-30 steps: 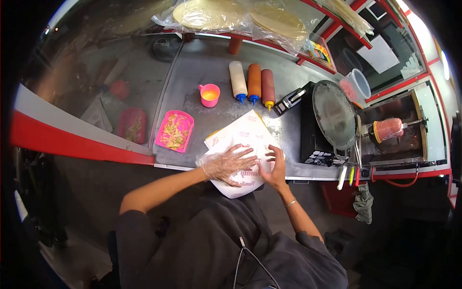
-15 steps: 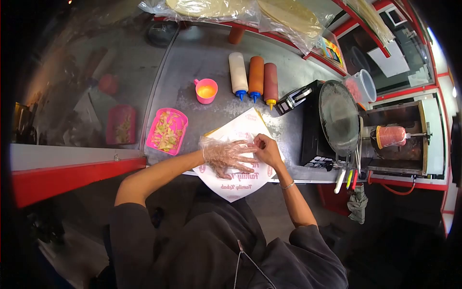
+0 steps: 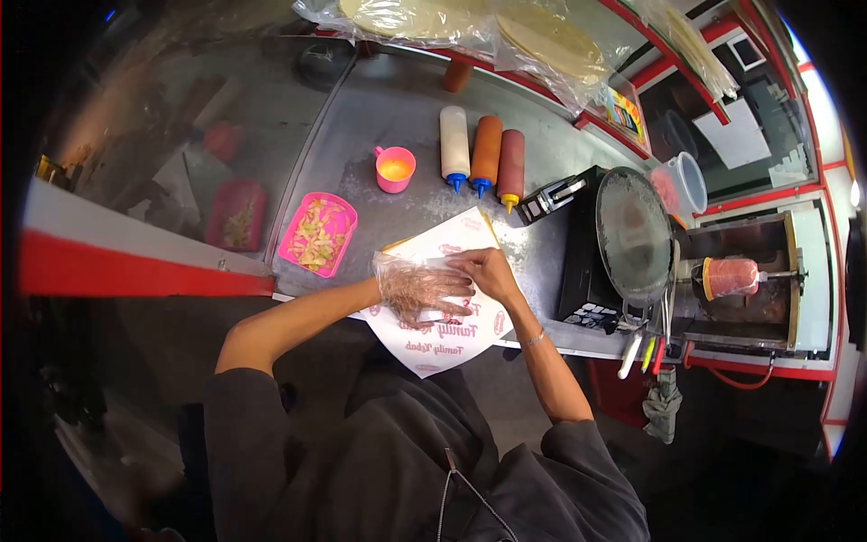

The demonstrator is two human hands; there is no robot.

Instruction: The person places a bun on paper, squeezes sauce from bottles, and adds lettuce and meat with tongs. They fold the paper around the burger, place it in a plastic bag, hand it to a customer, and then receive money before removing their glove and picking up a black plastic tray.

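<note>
A white paper sheet (image 3: 452, 341) printed with red lettering lies at the near edge of the steel counter (image 3: 397, 108) and hangs over it. My left hand (image 3: 417, 289), in a clear plastic glove, lies flat on the sheet with fingers spread. My right hand (image 3: 485, 271), bare and with a bracelet at the wrist, sits just beyond the left hand's fingers. Its fingertips are pinched together on the paper beside the glove. What lies under the left palm is hidden.
A pink tray of chopped food (image 3: 318, 235) and a pink cup (image 3: 395, 169) stand to the left. Three sauce bottles (image 3: 486, 158) lie behind the sheet. A black round griddle (image 3: 632, 235) and a meat spit (image 3: 730, 275) are on the right. Bagged flatbreads (image 3: 470, 23) rest on the shelf.
My right hand has moved from the sheet's right side to the far side of the gloved hand, and its fingers have closed. The left hand has stayed pressed on the paper.
</note>
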